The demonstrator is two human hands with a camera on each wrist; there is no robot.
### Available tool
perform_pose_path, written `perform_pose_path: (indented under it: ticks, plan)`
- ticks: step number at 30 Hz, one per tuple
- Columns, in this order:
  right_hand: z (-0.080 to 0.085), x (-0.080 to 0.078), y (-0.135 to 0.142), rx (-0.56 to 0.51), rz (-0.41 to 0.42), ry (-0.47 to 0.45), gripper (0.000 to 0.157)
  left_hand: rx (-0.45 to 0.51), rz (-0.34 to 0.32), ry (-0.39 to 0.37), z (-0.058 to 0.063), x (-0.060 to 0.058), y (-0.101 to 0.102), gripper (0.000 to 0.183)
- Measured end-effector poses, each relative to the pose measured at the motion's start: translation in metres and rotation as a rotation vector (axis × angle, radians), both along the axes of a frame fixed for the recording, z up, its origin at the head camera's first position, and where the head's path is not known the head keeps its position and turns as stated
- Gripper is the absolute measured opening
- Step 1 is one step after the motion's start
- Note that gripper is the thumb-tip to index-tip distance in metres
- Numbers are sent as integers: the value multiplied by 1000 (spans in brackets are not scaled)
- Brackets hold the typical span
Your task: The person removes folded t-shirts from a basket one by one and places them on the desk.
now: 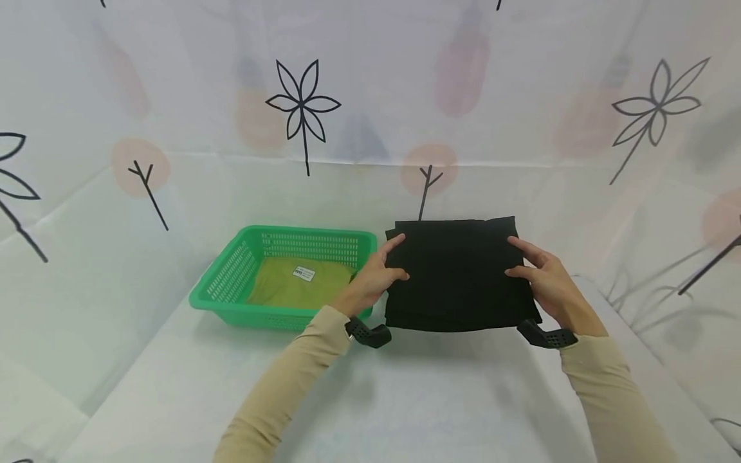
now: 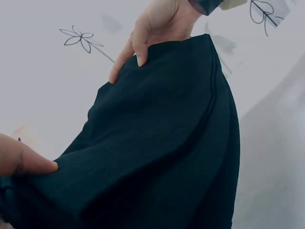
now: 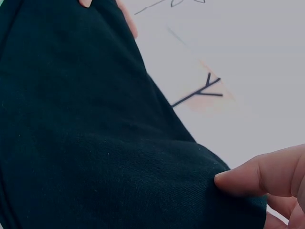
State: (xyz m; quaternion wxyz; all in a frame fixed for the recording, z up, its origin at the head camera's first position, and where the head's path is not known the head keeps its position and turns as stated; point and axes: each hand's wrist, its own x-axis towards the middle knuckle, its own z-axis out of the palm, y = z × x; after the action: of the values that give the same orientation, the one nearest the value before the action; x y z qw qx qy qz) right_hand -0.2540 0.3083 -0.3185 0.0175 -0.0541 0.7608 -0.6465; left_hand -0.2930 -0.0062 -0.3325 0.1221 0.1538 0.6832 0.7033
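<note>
A folded black cloth [image 1: 457, 276] is held up above the table, with several layers showing along its edge in the left wrist view. My left hand [image 1: 370, 283] pinches its left side near the green basket, the thumb [image 2: 31, 160] lying on the near face. On the opposite side, my right hand [image 1: 550, 283] grips the cloth's right edge. The right thumb [image 3: 248, 177] presses on the fabric in the right wrist view, and the fingers behind the cloth are partly hidden.
A green plastic basket [image 1: 199, 299] with slotted walls stands on the white table [image 1: 428, 405], left of the cloth. Inside it lies a yellow-green folded cloth [image 1: 280, 283] with a white label [image 1: 303, 274]. Behind hangs a white sheet [image 1: 370, 96] printed with flowers.
</note>
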Motion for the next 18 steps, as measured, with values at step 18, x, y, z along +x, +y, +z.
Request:
perform_pose_path:
  ticks: [18]
  plan:
    - [-20,-4,14,2,-64,-71,74,-6,63,-68,-22,-3,29,79]
